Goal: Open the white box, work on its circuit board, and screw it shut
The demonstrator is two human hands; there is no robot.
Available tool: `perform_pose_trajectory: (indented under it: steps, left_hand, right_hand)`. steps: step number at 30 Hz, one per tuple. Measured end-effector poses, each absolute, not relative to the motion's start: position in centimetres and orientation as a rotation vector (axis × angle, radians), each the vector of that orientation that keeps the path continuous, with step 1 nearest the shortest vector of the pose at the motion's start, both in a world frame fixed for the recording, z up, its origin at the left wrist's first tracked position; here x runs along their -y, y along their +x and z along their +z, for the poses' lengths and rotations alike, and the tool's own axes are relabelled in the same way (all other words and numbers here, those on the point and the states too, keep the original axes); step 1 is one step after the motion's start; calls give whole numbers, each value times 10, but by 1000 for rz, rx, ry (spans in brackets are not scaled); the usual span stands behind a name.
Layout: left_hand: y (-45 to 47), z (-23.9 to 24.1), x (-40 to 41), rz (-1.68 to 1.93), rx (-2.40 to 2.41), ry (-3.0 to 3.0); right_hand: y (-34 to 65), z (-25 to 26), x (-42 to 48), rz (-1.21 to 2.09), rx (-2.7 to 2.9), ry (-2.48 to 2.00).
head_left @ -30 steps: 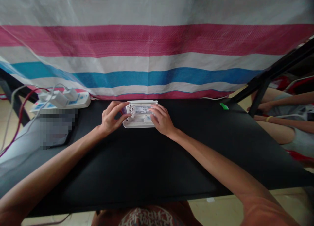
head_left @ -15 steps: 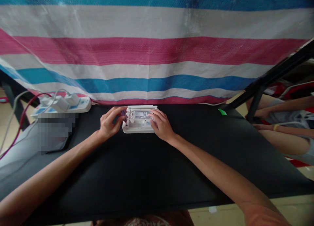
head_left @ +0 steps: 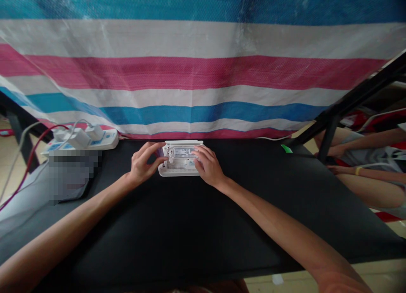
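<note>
A white, router-like plastic device (head_left: 180, 171) lies on the black table, with a printed label, rows of vent holes and a long white bar along its far edge. My left hand (head_left: 145, 162) curves around its left end, thumb and fingers pinched at a small white part (head_left: 171, 158) there. A faint purplish patch shows between those fingers; I cannot make out what it is. Over the device's right end lies my right hand (head_left: 209, 165), fingers bent onto its top and thumb at the near side, gripping it. The fingers cover part of the label.
On the left a white power strip (head_left: 109, 141) holds several plugs with cables, beside a blurred-out dark flat object (head_left: 74, 176). A small green piece (head_left: 286, 148) lies at the table's far right. Striped sheeting (head_left: 190, 73) hangs behind. Another person's arms (head_left: 374, 172) show at the right.
The view has tilted up slightly, so everything sits a little lower. My left thumb has moved inward over the device's left end. My right hand stays on the right end.
</note>
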State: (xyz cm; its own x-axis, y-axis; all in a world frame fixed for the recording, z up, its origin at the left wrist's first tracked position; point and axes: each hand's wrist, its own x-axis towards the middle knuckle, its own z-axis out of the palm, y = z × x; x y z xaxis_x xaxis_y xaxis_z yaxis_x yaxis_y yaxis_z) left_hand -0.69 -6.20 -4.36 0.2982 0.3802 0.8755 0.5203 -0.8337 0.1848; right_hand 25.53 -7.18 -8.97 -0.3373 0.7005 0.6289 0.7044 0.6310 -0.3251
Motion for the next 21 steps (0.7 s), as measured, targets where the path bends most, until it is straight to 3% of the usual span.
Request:
perform_pose_trajectory:
  steps: [21]
  left_hand:
    - [-8, -48, 60, -1537, 897, -2481]
  right_hand:
    - [256, -90, 72, 18, 2104, -1128]
